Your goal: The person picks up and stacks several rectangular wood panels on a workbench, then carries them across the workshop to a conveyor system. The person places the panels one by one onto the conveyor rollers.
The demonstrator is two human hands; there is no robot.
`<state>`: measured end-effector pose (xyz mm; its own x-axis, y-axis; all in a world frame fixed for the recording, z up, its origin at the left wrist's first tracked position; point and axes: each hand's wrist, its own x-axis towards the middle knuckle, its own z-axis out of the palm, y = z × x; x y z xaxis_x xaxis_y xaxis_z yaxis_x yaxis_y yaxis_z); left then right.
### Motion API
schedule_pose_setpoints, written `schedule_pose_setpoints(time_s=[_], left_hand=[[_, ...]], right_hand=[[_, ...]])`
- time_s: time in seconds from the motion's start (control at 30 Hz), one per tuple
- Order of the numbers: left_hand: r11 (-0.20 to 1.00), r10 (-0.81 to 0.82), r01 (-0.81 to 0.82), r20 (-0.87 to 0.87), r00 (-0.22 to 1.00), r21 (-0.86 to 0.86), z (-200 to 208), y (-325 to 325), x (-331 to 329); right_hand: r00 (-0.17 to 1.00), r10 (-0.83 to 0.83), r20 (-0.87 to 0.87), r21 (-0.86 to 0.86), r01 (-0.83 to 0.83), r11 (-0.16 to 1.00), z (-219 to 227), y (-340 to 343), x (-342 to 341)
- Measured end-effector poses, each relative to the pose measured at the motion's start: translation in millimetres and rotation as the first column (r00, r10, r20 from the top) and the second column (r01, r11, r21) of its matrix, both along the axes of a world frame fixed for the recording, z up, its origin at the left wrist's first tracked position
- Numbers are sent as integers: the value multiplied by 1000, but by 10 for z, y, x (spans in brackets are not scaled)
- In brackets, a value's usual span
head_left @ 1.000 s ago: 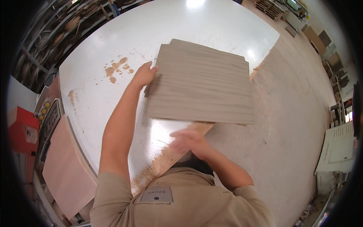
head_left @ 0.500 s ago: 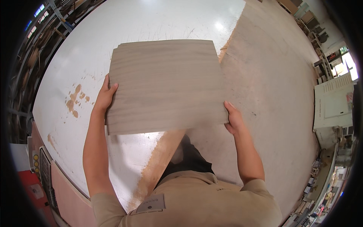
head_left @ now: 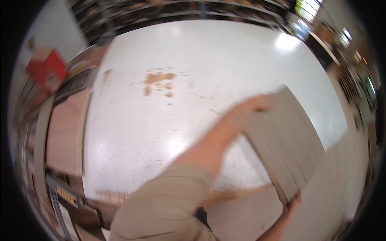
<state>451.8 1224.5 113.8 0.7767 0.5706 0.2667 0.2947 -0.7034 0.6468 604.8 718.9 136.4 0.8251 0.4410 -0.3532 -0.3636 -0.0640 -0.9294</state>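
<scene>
A flat rectangular grey-brown wood-grain panel (head_left: 287, 144) is held between my two hands, tilted over the right front part of a white table. At its far left corner, my left hand (head_left: 260, 103) is closed on the edge, with that arm stretched across in front of me. The near edge is gripped by my right hand (head_left: 293, 203), low in the view. Motion smears both hands, and the fingers under the panel are hidden. A doubled line along the panel's left edge may be a second sheet; I cannot tell.
The white table (head_left: 132, 132) has worn brown patches and a chipped front edge. Pinkish boards (head_left: 68, 132) and a red box (head_left: 47, 68) stand at the left. Loaded shelves (head_left: 161, 13) line the far side. Grey floor (head_left: 241, 221) shows at front right.
My view has swung left toward the table. Relative to it, the panel has gone from in front of me to the right and turned slanting; both hands still hold it.
</scene>
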Motion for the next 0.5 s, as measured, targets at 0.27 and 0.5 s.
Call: schedule_pose_setpoints(time_s=[0.27, 0.5], left_hand=[[982, -180, 181, 20, 983, -57, 1081, -943, -1043], [218, 956, -688, 292, 8, -692, 786, -2394, -6261]], right_hand=[[981, -181, 75, -255, 194, 947, 9, 187, 1001], [112, 362, 926, -370, 468, 802, 342, 462, 444]])
